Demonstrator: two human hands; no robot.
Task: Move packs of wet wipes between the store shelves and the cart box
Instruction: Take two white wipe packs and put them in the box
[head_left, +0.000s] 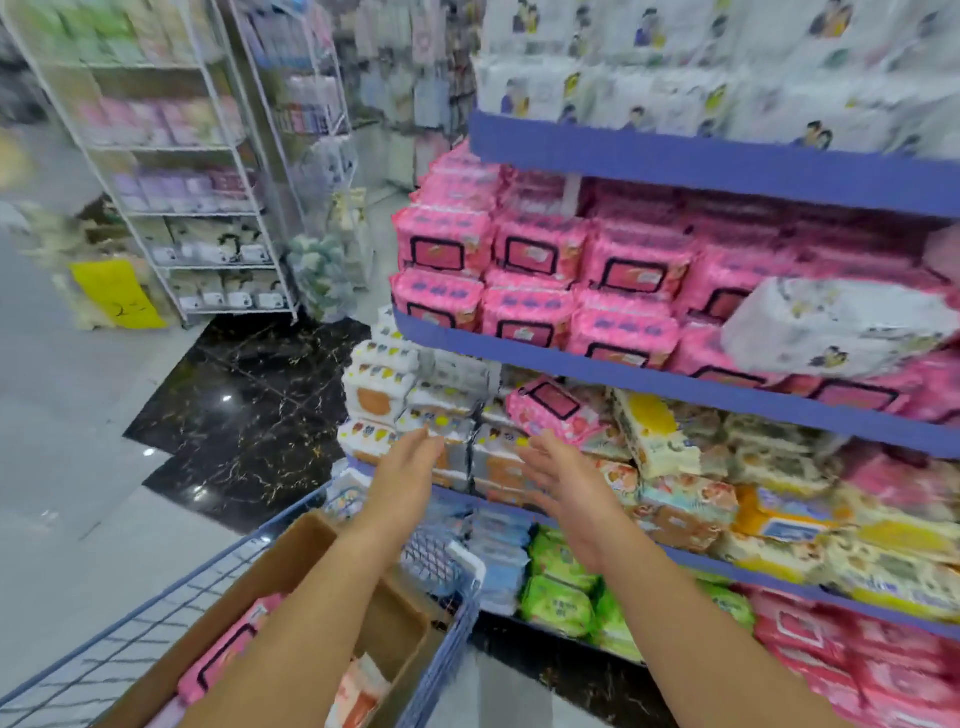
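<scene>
Both my hands reach forward, empty, fingers straight, toward the third shelf. My left hand (408, 467) and my right hand (563, 480) are a little short of the white wet wipe packs (447, 410) stacked there. A pink wipe pack (553, 408) lies tilted on that shelf just above my right hand. Rows of pink packs (535, 280) fill the shelf above. Below my forearms is the cardboard cart box (311, 540), with a pink pack (223, 660) and an orange and white pack (358, 693) inside it.
The box sits in a blue wire cart (441, 670) against the blue-edged shelves (571, 358). Green packs (561, 587) and mixed packs fill lower shelves. A white wire rack (208, 171) stands at left across a grey and black marble floor (244, 415).
</scene>
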